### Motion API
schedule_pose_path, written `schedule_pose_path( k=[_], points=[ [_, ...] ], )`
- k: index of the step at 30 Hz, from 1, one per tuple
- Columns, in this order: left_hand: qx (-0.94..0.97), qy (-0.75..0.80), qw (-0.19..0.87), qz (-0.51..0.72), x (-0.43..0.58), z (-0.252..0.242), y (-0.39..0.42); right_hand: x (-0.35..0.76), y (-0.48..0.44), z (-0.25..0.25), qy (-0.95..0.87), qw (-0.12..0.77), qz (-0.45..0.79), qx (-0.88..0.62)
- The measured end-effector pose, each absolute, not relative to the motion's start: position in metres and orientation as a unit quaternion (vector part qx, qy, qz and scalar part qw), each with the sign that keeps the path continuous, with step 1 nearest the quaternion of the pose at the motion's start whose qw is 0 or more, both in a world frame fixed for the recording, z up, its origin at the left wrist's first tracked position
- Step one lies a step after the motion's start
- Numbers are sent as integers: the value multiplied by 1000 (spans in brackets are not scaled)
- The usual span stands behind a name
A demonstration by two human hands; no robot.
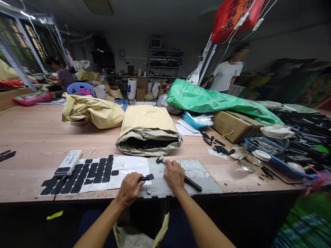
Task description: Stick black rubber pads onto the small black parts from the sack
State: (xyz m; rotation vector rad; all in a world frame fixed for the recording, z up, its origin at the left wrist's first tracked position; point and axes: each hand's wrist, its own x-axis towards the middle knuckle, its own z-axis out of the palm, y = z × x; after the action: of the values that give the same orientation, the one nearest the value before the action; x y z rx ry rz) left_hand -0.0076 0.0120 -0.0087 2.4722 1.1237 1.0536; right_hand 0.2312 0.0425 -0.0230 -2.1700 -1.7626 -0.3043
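Note:
My left hand (130, 187) pinches a small black plastic part (147, 178) with a flat, rounded end, just above the front edge of the table. In my right hand (174, 175) is a hammer (192, 183); its metal head points away to the left and its black handle slants to the lower right. Beneath the hands lies a grey sheet (204, 177). To the left, rows of flat black pieces (82, 177) cover a white sheet (129, 164). A paper sack (147, 119) lies with its mouth toward me, dark things inside.
A white device (69, 162) rests among the black pieces. Loose black parts (219, 148), a lidded jar (254, 160) and a blue tray (287, 168) stand right, near a cardboard box (230, 125) and green sack (207, 100). One person (227, 74) stands behind; another sits left.

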Motion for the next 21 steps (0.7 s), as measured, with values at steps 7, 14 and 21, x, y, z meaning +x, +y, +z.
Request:
schedule_pose_path(
  k=[7, 14, 21],
  points=[
    [902, 287, 202, 250, 4, -53, -69, 230, 42, -19, -612, 155, -89, -770],
    [748, 553, 350, -108, -28, -122, -77, 230, 43, -20, -613, 156, -91, -769],
    [737, 556, 341, -177, -36, -130, -81, 230, 44, -23, -611, 153, -99, -770]
  ],
)
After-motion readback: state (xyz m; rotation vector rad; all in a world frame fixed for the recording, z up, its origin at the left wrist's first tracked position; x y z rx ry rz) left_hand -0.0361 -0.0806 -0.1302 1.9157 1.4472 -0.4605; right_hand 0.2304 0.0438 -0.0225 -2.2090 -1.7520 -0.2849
